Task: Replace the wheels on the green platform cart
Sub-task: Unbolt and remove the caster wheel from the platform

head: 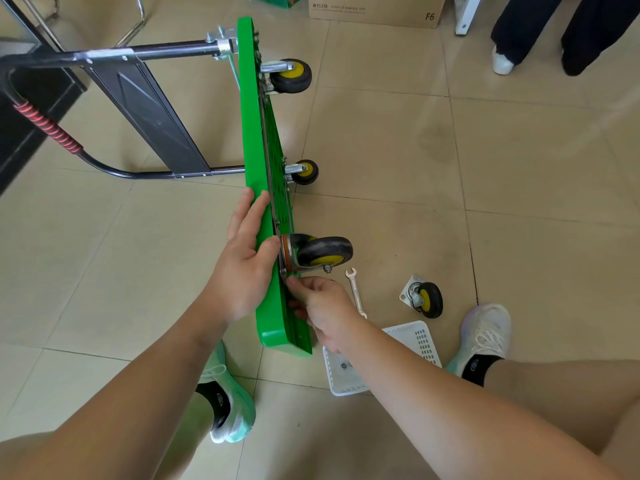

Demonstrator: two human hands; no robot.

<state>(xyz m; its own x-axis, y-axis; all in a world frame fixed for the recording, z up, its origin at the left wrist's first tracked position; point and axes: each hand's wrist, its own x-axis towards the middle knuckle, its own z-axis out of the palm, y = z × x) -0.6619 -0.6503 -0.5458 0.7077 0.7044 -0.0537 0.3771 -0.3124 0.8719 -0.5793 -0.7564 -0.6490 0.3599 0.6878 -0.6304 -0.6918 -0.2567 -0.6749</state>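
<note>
On floor, green platform cart (256,161) stands tipped on edge, wheels pointing right. Left hand (244,268) grip open, flat fingers bracing deck. Right hand (323,306) grip pinched at lower corner of near caster (322,252) plate, probably on fastener.

Brace deck firmly, start fastener straight by finger, finish with wrench (356,292) lying just beside.

Fastener itself hidden under fingertips; threaded or loose, cannot tell. Loose caster (424,297) and white basket (420,336) near; basket contents unclear.

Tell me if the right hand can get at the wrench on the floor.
Probably yes: the wrench lies on bare tile right beside the right hand, nothing between, though its fingers are busy at the mounted wheel's plate.
</note>
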